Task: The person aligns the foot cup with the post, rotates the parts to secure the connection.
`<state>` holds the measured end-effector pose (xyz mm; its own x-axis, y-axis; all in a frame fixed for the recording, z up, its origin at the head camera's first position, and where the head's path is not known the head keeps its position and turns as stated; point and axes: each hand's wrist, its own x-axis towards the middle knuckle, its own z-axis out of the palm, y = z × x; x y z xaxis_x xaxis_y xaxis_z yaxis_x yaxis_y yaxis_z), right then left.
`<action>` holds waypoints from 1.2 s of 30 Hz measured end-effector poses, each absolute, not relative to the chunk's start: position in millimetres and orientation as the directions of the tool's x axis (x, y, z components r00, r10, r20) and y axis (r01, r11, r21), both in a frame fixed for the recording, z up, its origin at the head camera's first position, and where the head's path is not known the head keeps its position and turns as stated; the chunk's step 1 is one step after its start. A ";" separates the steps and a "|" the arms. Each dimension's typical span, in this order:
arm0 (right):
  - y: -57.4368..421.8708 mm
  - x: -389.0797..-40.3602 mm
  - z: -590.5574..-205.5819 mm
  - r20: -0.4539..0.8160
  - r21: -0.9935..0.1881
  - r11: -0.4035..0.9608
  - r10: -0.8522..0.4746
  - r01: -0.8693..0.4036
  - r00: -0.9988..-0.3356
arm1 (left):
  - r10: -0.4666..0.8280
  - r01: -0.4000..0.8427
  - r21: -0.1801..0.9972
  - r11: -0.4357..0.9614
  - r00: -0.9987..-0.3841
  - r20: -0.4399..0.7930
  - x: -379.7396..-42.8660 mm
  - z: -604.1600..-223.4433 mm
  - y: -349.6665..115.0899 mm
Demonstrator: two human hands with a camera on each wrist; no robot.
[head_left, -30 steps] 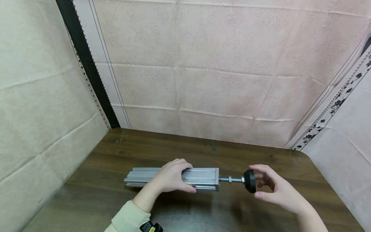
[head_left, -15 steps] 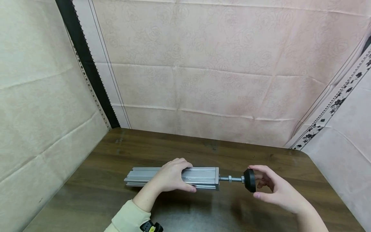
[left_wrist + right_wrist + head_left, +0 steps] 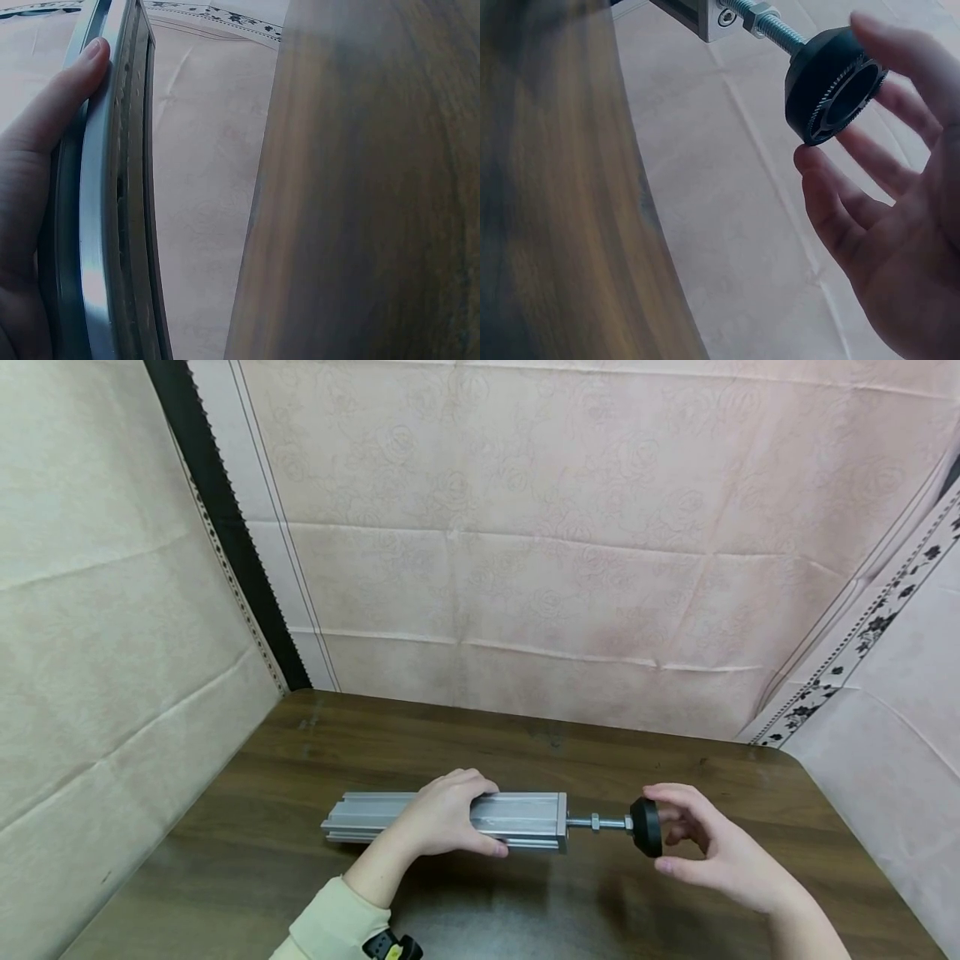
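Observation:
My left hand [image 3: 450, 818] grips a silver aluminium profile [image 3: 525, 814] from above, the thumb along its near side. In the left wrist view the thumb lies on the grooved profile [image 3: 97, 225]. From the end plate at its right end projects a threaded rod [image 3: 611, 824] with a hex nut [image 3: 760, 18] on it. The rod carries a round black levelling foot [image 3: 643, 828]. My right hand [image 3: 708, 843] pinches the foot's rim between thumb and fingers. Seen from the right wrist, the hollow, ribbed underside of the foot [image 3: 810, 90] faces the palm.
The brown wooden table [image 3: 300, 743] lies beneath the profile. Pale patterned cloth [image 3: 525, 568] hangs behind it and along both sides. A dark strip [image 3: 225, 527] runs down the back left corner.
My right thumb has shifted slightly left against the foot's lower rim. My left hand and the profile stay in place.

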<state>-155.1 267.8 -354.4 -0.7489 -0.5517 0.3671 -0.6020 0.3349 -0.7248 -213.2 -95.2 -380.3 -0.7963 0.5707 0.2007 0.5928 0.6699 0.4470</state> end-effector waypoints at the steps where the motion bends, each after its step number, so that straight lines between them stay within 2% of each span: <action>1: 267.9 -155.3 -354.6 0.362 -0.726 0.342 -0.548 -0.596 -0.755 | 0.572 0.593 0.446 0.670 -0.796 0.199 -213.4 -380.5 -95.4; 6: 266.2 -153.7 -352.7 0.311 -0.754 0.387 -0.501 -0.530 -0.808 | 0.577 0.596 0.444 0.670 -0.793 0.194 -214.0 -381.7 -96.0; 9: 266.1 -154.2 -352.2 0.322 -0.748 0.376 -0.513 -0.546 -0.795 | 0.575 0.593 0.447 0.669 -0.795 0.194 -214.1 -381.6 -95.8; 13: 267.0 -155.7 -353.2 0.361 -0.724 0.336 -0.558 -0.602 -0.747 | 0.572 0.585 0.458 0.669 -0.799 0.186 -214.3 -380.8 -95.6; 15: 266.9 -155.4 -353.3 0.355 -0.727 0.339 -0.559 -0.597 -0.750 | 0.572 0.584 0.459 0.669 -0.799 0.183 -214.7 -380.7 -95.6; 22: 265.4 -152.9 -353.8 0.299 -0.746 0.418 -0.485 -0.518 -0.822 | 0.578 0.592 0.448 0.670 -0.795 0.187 -214.5 -381.7 -95.4; 29: 265.5 -153.4 -352.9 0.339 -0.737 0.354 -0.544 -0.576 -0.768 | 0.580 0.603 0.443 0.664 -0.789 0.205 -214.8 -381.3 -95.4; 36: 263.8 -153.3 -354.9 0.343 -0.718 0.416 -0.487 -0.558 -0.804 | 0.583 0.597 0.452 0.663 -0.790 0.190 -215.5 -382.0 -95.6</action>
<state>-153.3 263.8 -354.9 -0.8036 -0.4865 0.3429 -0.5582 0.4159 -0.7179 -215.5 -95.6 -382.0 -0.7901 0.5827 0.1902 0.5974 0.6626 0.4517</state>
